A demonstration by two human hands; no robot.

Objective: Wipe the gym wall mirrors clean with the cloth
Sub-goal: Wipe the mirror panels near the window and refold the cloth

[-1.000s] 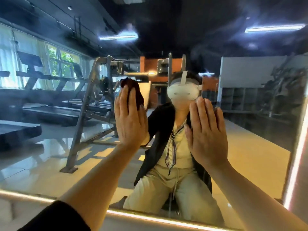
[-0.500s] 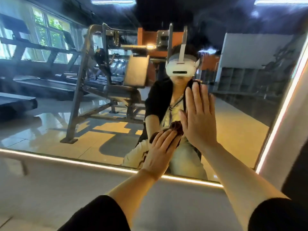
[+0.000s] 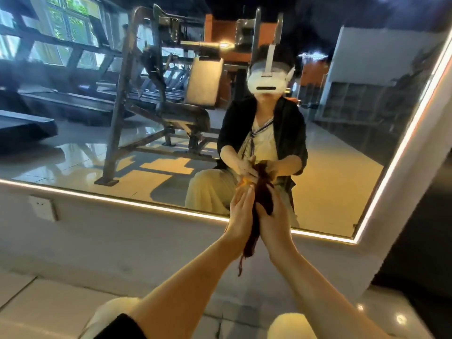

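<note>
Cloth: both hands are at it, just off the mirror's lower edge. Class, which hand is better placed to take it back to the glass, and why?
Probably the right hand: its fingers curl round the dark red cloth, a firm grip. The left hand only lies flat-fingered against the cloth's side, while the mirror is just ahead.

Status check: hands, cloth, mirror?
Left hand flat, fingers straight against the cloth. Right hand grips cloth, which hangs between both hands, off the mirror. Nothing between hands and glass.
</note>
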